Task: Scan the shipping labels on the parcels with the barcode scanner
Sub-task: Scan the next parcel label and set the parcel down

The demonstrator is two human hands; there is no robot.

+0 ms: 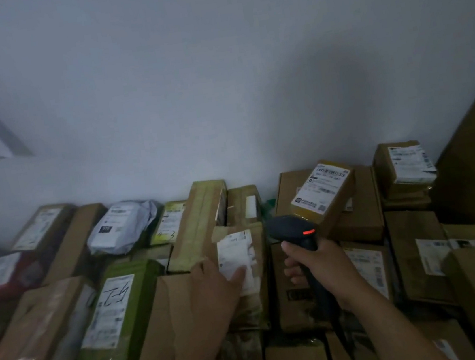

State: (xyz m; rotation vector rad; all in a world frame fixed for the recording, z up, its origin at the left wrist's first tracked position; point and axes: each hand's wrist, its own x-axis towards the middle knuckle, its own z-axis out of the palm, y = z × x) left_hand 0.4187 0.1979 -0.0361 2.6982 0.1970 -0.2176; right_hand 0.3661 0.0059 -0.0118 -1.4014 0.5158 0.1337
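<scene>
Dim and blurry here, and the label print is unreadable. The left hand (214, 285) reaches far over the centre brown parcel (248, 308), thumb flat on its white label (235, 252); the other fingers are smeared, so I can't tell their curl. The right hand (313, 263) wraps tight round the black barcode scanner (294, 228), red light glowing, just right of that label.

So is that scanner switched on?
On, it seems: a red light glows on top of the scanner that the right hand grips. Whether it is scanning right now, I cannot tell.
</scene>
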